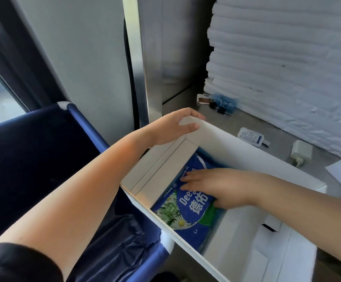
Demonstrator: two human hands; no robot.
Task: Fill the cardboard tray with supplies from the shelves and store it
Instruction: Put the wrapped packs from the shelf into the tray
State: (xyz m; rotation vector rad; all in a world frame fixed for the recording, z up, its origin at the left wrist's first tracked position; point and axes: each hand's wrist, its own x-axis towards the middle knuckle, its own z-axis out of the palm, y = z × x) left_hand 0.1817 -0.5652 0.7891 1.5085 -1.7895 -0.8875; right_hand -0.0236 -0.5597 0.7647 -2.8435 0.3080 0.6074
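Risk 1: tipping. The tray point(236, 147) stands on the shelf point(277, 135), and its near left side appears to project past the shelf edge, above the blue bin point(43, 149). The only load visible is the pack point(186, 208), which lies at that left end. If you release the corner while pressing down there, the tray may tilt or slide off toward the bin.

Risk 2: wall damage. The tray walls are thin cardboard. Pulling hard on one corner may bend or split it.

Risk 3: poor packing. The pack lies flat but slightly skewed against the left wall. Left that way, it wastes floor space needed for further supplies. The right part of the tray floor is bare.

Risk 4: loose items. A sachet point(250, 137) and a charger point(301, 153) lie on the shelf just beyond the far wall. Pushing the tray back may sweep them into the towels point(277, 68).

Position:
- Your right hand point(212, 186) reaches inside the tray and lies on top of the pack, fingers straight and together, palm down, pressing it. It does not grip the pack.
- Your left hand point(171, 127) is at the far left corner of the tray, fingers curved over the outside and thumb on the inner face, holding that corner.
- The pack sits below and between both hands.
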